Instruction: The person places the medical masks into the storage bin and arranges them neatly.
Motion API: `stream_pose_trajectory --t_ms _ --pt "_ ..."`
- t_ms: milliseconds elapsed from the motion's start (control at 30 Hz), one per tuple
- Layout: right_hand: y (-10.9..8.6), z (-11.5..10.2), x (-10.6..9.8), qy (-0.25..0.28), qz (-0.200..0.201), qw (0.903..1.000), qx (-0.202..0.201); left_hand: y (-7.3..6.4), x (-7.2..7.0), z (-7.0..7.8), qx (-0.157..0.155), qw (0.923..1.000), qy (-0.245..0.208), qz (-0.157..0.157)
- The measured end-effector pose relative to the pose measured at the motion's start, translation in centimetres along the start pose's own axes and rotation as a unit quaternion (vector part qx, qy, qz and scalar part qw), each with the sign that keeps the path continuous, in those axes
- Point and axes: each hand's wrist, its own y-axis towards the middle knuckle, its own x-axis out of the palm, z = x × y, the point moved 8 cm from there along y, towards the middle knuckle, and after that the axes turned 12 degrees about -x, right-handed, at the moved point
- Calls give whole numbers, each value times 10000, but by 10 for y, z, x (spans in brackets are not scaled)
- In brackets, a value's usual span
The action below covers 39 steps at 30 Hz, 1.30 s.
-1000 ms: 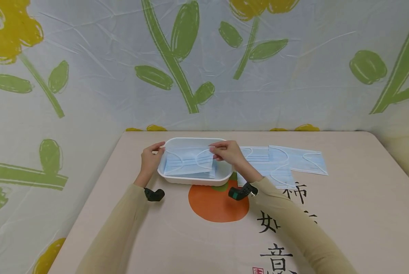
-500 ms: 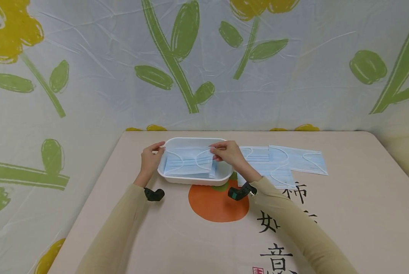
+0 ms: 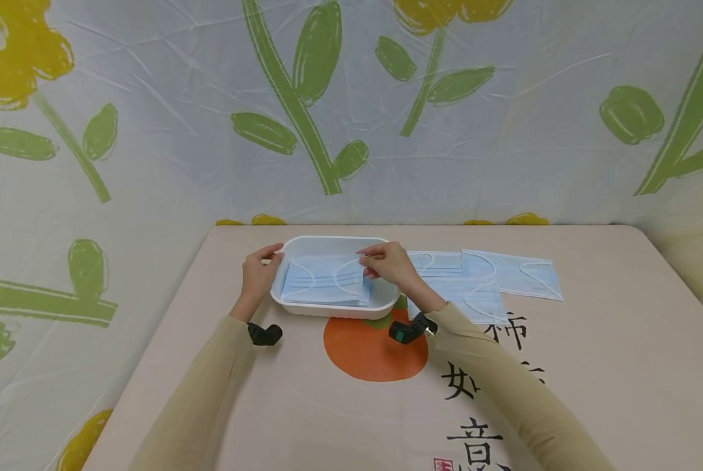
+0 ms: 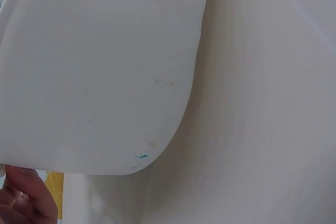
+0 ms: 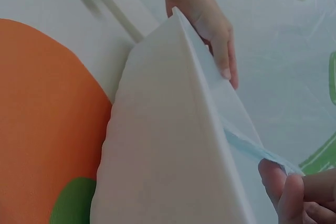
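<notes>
A white plastic box (image 3: 330, 311) stands on the table, with several light-blue face masks stacked in it. My right hand (image 3: 389, 265) pinches the upper right corner of the top face mask (image 3: 322, 278) between thumb and fingers. In the right wrist view, that mask's edge rises a little above the rim, from box to fingertips. My left hand (image 3: 259, 275) grips the box's left rim near its far corner. Only part of the left hand shows in the left wrist view, where the box's outer wall fills much of the picture.
Several more face masks (image 3: 463, 291) lie flat and overlapping on the table (image 3: 327, 418), right of the box. An orange persimmon print (image 3: 375, 356) and black characters mark the tabletop. A flower-patterned cloth (image 3: 210, 131) hangs behind the table.
My right hand has shifted slightly left with the top mask's corner, and that mask now lies slightly lower over the stack. The left hand and box stay put.
</notes>
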Motion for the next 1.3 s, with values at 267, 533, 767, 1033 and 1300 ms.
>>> stream_pose_trajectory --t_ms 267,533,767,1033,1300 --pt "0 -2 3 -327 -180 9991 -186 1 0 -1 0 10000 -35 3" --pt "0 -3 -1 -765 -21 9964 -367 0 0 -2 1 10000 -39 46" --pt "-1 -5 -6 -878 151 9951 -420 0 0 -2 -17 10000 -53 57" --pt "-1 -4 -10 -1079 125 9925 -554 0 1 -2 -26 10000 -54 58" --pt "-5 -11 -20 -1449 102 9858 -842 -2 0 -2 -64 9999 -78 -2"
